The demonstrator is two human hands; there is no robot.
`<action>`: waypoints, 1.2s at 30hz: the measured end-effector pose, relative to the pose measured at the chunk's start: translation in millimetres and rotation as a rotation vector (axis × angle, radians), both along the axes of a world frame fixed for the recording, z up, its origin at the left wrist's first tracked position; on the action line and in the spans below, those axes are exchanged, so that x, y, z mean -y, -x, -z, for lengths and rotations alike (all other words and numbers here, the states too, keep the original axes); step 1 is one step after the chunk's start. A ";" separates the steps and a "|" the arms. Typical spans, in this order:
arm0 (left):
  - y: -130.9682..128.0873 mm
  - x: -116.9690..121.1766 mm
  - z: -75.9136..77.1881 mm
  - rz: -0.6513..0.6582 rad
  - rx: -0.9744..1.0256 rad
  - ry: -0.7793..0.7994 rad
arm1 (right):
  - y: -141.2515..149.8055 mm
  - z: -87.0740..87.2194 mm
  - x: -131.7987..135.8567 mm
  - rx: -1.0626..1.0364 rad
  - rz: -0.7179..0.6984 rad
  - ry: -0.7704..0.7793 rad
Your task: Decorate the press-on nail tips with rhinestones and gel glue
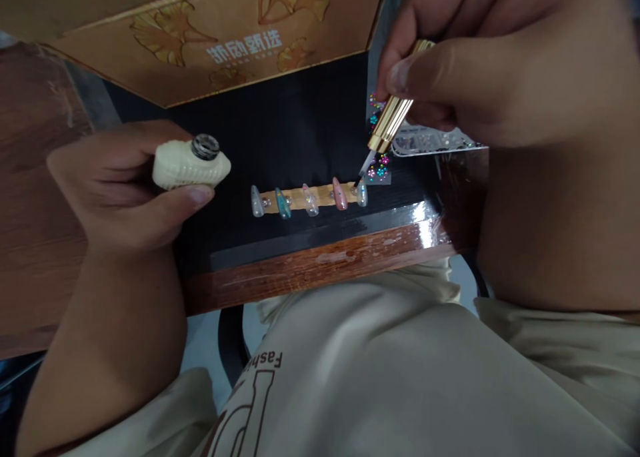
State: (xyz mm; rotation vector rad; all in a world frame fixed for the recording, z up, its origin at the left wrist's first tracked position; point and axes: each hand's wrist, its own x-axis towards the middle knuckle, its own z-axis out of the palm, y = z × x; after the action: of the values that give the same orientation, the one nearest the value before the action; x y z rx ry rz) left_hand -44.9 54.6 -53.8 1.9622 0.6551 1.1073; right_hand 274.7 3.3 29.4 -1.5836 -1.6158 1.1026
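My left hand [135,184] is closed around a cream nail polish bottle [187,167], its dark neck uncapped and tilted toward me. Between the thumb and fingers of my right hand [465,77] is a nail polish brush [393,120] with a ribbed gold cap. The dark brush tip reaches down to the rightmost false nail [363,194]; whether it touches is hard to tell. Several false nails, among them a teal one [283,204] and a pink one [339,194], sit in a row across a tan strip [297,198] on a black mat.
A gold box [200,50] with leaf patterns stands behind the mat [300,124]. Sheets of colourful flower gems [382,170] and a clear compartment case of rhinestones [440,142] lie under and beside my right hand. The wooden table's front edge [320,264] runs close to my body.
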 end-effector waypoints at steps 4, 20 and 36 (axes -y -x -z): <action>0.5 1.5 -0.8 -0.020 -0.016 0.018 | -0.3 -0.3 -0.9 -0.036 0.016 0.022; -3.3 4.0 -4.3 -0.027 -0.051 0.026 | 1.4 -2.3 -0.3 0.001 0.044 0.030; -5.1 4.1 -3.3 -0.038 0.016 0.018 | -3.1 -1.2 -0.1 -0.035 0.048 0.021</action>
State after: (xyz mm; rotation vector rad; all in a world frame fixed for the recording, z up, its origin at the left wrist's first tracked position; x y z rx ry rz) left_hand -39.8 50.5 -50.5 1.9307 0.6943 1.1356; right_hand 277.8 3.4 30.7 -1.5991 -1.5405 1.1198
